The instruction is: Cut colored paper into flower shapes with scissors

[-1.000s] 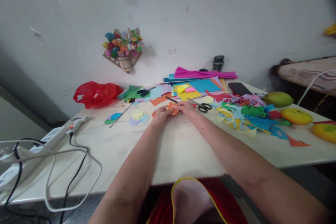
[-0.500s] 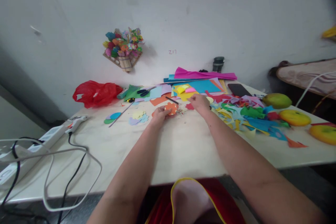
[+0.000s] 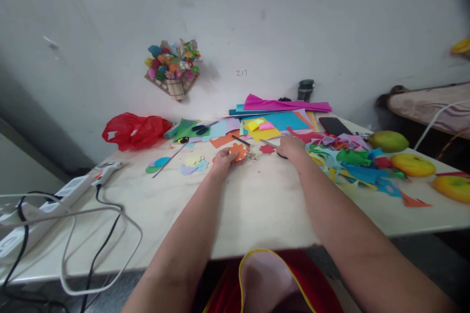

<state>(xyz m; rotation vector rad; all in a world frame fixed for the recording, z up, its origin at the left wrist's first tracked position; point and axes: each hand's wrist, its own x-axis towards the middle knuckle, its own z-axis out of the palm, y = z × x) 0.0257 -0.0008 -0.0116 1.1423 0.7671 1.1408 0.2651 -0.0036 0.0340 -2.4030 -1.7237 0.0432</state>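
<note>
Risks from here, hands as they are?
- The right hand is at the black-handled metal scissors; lifting them could nudge or snag the red paper flower just below the blades.
- The left hand pinches the scalloped orange paper flower; a tight pinch might crease it.
- Tiny loose clippings beside it might scatter.

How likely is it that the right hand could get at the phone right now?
Probably yes: the phone lies uncovered, with only low scraps between it and the right hand. That hand is at the scissors, though, and may have to leave them first.
</note>
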